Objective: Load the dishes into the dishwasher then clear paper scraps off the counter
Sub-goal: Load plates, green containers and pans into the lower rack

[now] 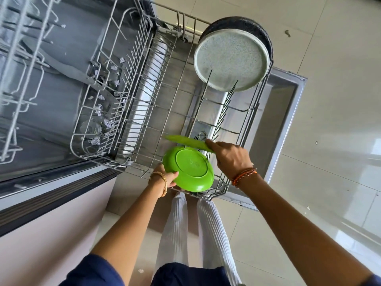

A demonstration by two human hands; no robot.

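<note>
Loading is under way and looks partly done. The lower rack (144, 100) is pulled out over the open dishwasher door (288, 104). At its far end a speckled grey plate (231, 58) stands on edge between the tines, with a dark pan (266, 34) leaning just behind it; both count as loaded. Two green plates are not yet seated. The right hand (228, 157) pinches the rim of one green plate (189, 142), held edge-on and tilted above the tine row at the near end of the rack. The left hand (167, 178) grips the second green plate (188, 169) by its rim, underside facing up, just over the rack's near corner. Neither plate appears to sit in a slot. Judgement: both need to be stood between tines, which is the step in hand. Crumpled paper scraps (103, 112) lie inside the machine, in and under the rack's left part. The bench is not in view, so whether scraps or further dishes remain there cannot be told; the clearing step is taken as still to do.
</note>
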